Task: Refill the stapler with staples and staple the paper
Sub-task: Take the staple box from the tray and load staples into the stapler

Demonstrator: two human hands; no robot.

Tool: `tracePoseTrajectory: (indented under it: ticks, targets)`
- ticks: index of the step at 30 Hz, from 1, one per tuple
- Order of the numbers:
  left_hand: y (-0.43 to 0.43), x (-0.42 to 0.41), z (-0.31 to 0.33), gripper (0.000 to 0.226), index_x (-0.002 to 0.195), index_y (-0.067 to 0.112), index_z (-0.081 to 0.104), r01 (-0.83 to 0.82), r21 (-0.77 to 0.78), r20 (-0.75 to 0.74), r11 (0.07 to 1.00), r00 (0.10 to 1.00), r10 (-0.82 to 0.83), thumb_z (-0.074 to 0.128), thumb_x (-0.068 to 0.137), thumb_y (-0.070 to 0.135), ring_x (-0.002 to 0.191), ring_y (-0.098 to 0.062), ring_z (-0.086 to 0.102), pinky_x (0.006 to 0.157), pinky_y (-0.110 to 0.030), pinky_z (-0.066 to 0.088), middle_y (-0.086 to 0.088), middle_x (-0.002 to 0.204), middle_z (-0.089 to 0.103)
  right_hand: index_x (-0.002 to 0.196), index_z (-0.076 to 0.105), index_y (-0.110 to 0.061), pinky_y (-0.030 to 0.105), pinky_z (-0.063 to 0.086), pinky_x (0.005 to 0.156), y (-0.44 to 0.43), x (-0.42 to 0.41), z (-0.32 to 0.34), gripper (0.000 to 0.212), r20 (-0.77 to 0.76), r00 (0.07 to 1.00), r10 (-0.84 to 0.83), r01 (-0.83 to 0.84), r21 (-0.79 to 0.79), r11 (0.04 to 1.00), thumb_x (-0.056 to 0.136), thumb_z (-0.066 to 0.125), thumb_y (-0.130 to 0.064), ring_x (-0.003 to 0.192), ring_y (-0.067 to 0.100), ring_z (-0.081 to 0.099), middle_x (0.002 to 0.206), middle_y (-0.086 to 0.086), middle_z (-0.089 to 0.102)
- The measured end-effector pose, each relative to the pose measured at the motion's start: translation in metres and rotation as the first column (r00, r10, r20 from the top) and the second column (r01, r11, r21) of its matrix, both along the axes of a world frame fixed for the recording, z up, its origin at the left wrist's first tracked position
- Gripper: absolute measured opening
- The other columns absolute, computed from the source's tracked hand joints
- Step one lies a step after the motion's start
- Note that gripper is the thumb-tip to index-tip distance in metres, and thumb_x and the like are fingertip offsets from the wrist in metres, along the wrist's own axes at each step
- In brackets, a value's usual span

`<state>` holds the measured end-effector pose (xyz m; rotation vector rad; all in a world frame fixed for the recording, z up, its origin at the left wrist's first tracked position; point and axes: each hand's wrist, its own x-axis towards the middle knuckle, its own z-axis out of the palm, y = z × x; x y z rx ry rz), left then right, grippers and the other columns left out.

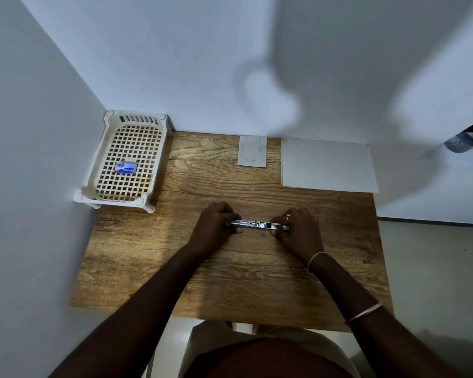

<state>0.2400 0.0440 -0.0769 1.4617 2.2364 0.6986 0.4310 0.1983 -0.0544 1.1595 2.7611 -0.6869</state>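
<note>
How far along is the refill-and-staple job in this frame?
Done: nothing visibly finished. In hand: the left hand and right hand grip the stapler by its ends, apparently opened flat on the table. To do: the staple box sits in the basket, and the paper lies untouched at the table's far right.

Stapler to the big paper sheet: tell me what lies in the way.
Nothing visible does. Only bare table lies between the stapler, held at its ends by the left hand and right hand, and the paper sheet. The small card sits left of that path.
</note>
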Motion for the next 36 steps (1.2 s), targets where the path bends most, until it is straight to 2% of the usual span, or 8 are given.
tracePoseTrajectory:
  ticks: [5,8,11,13,17,22,30,36]
  targets:
    - [-0.003,-0.002,-0.005,0.033,0.107,0.019,0.079,0.028,0.034,0.0,0.999,1.0,-0.028,0.087,0.076,0.028,0.088,-0.022,0.059,0.074,-0.036,0.045,-0.001,0.096,0.064,0.109,0.075,-0.04,0.036,0.039,0.083,0.0,-0.002,0.004,0.027,0.007,1.0,0.007,-0.007,-0.011,1.0,0.082,0.075,-0.042,0.105,0.021,0.053,0.096,-0.01,0.065]
    - [-0.004,-0.006,-0.003,0.049,0.116,0.017,0.076,0.047,0.011,-0.011,0.999,0.999,-0.047,0.089,0.072,0.035,0.096,-0.026,0.061,0.08,-0.04,0.048,-0.004,0.104,0.066,0.113,0.073,-0.038,0.036,0.04,0.085,-0.001,-0.002,0.01,0.041,0.044,0.998,0.04,-0.04,0.005,0.999,0.075,0.078,-0.054,0.11,0.021,0.052,0.104,-0.01,0.065]
    - [-0.011,-0.015,0.005,0.069,0.129,0.018,0.069,0.043,0.006,-0.007,0.999,0.999,-0.043,0.085,0.07,0.051,0.11,-0.025,0.058,0.091,-0.041,0.048,-0.004,0.12,0.065,0.116,0.072,-0.031,0.042,0.044,0.09,-0.002,-0.006,0.02,0.054,-0.072,0.997,-0.004,0.002,-0.015,1.0,0.069,0.08,-0.057,0.109,0.022,0.053,0.109,-0.006,0.068]
    - [-0.018,-0.025,0.015,0.066,0.133,0.018,0.065,0.0,0.049,0.014,0.999,1.0,-0.001,0.077,0.078,0.054,0.118,-0.022,0.056,0.097,-0.039,0.047,-0.004,0.128,0.063,0.112,0.074,-0.03,0.043,0.046,0.088,-0.002,-0.018,0.03,0.049,-0.199,0.979,-0.049,0.042,-0.043,0.998,0.071,0.08,-0.055,0.106,0.02,0.055,0.105,-0.007,0.07]
    - [-0.033,-0.056,0.038,0.036,0.128,0.013,0.067,-0.191,0.215,0.055,0.958,0.982,0.184,0.07,0.095,0.028,0.115,-0.024,0.064,0.096,-0.042,0.053,-0.008,0.125,0.069,0.107,0.076,-0.026,0.044,0.048,0.086,-0.005,-0.068,0.05,0.033,-0.377,0.926,-0.038,0.032,-0.021,0.999,0.079,0.081,-0.043,0.101,0.019,0.057,0.097,-0.008,0.073]
    - [-0.054,-0.109,0.067,0.026,0.123,0.013,0.07,-0.464,0.304,0.055,0.832,0.88,0.472,0.062,0.101,0.026,0.107,-0.018,0.068,0.091,-0.031,0.052,-0.005,0.118,0.073,0.105,0.077,-0.024,0.044,0.046,0.09,-0.027,-0.159,0.063,0.029,-0.441,0.897,0.039,-0.05,-0.013,0.999,0.08,0.081,-0.039,0.104,0.021,0.061,0.098,-0.007,0.075]
    - [-0.088,-0.178,0.071,0.035,0.127,0.004,0.065,-0.744,0.182,0.053,0.643,0.661,0.749,0.062,0.093,0.003,0.116,-0.031,0.065,0.103,-0.04,0.048,-0.015,0.127,0.069,0.103,0.076,-0.025,0.044,0.046,0.088,-0.092,-0.282,0.054,0.025,-0.421,0.887,0.188,-0.188,0.043,0.981,0.08,0.076,-0.035,0.105,0.026,0.061,0.099,-0.001,0.076]
    - [-0.096,-0.198,0.063,0.039,0.127,0.005,0.065,-0.758,0.098,0.051,0.645,0.651,0.757,0.06,0.088,-0.002,0.112,-0.033,0.066,0.099,-0.04,0.049,-0.017,0.122,0.07,0.118,0.067,-0.022,0.043,0.043,0.086,-0.116,-0.329,0.031,0.044,-0.354,0.9,0.255,-0.238,0.093,0.967,0.077,0.075,-0.033,0.107,0.03,0.06,0.103,0.003,0.074]
